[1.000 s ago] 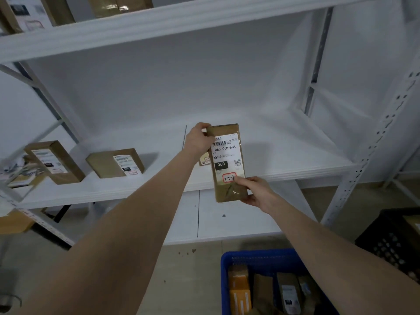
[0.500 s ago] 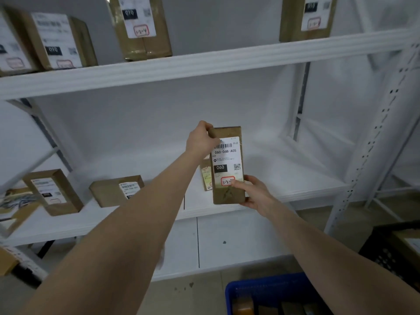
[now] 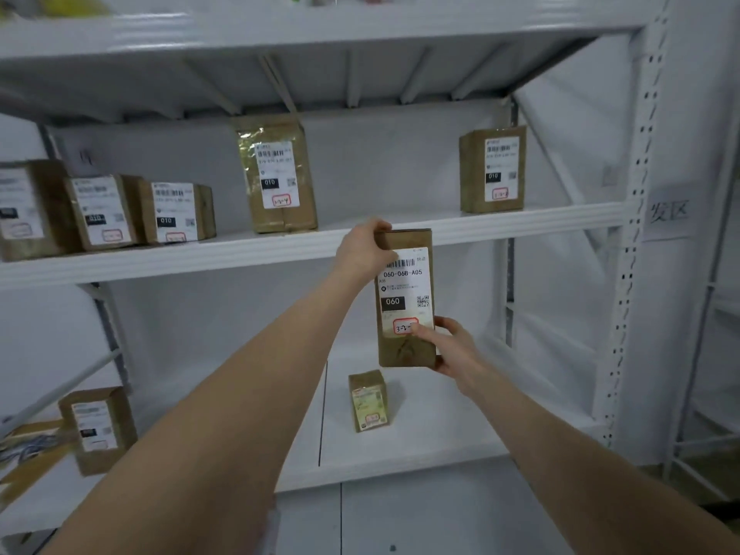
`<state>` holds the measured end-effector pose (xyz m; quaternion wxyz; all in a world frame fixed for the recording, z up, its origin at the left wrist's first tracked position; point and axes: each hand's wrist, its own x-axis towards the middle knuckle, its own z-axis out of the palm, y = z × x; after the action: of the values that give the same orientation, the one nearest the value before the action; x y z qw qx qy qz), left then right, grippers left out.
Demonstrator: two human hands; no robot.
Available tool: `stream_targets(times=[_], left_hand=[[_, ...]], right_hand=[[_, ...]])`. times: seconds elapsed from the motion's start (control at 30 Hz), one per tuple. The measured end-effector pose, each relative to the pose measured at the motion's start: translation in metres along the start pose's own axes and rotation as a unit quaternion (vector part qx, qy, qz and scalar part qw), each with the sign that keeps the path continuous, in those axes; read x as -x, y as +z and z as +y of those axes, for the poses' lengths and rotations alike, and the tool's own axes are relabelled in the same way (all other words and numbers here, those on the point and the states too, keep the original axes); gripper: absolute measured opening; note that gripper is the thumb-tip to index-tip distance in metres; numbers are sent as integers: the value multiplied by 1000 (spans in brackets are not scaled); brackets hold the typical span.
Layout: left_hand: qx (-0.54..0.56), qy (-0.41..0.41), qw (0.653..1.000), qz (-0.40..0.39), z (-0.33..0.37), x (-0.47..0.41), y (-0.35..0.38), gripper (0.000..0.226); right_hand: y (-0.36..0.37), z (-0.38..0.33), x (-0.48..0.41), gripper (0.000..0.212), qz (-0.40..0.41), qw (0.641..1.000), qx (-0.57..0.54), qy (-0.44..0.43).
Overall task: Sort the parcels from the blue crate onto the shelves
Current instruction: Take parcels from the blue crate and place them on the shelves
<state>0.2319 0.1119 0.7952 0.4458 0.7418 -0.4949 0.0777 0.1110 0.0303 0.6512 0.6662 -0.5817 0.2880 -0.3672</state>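
The white middle shelf (image 3: 200,258) spans your view, with a tall 010 parcel (image 3: 280,178) standing on it. Before its front edge you hold the 060 parcel (image 3: 404,298) upright: your left hand (image 3: 362,250) grips the top, your right hand (image 3: 454,350) the bottom. A small parcel (image 3: 368,400) stands below the shelf.
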Motion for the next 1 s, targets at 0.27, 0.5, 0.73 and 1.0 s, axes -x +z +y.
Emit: stream_targets(times=[0.27,0.5,0.73,1.0], left_hand=[[40,55,997,33,63,-17,-42,46],[39,119,989,77,103,-42,-76,47],[7,164,981,105,113,-86,-90,47],[25,173,979,105,85,-162,-72,44]], right_hand=[[1,-62,4,56,30,994,-2,-107],[8,-122,-8,58,36,984,2,-174],[15,-163,-51,54,40,979,1,-201],[25,-178,-120,58,67,975,20,-210]])
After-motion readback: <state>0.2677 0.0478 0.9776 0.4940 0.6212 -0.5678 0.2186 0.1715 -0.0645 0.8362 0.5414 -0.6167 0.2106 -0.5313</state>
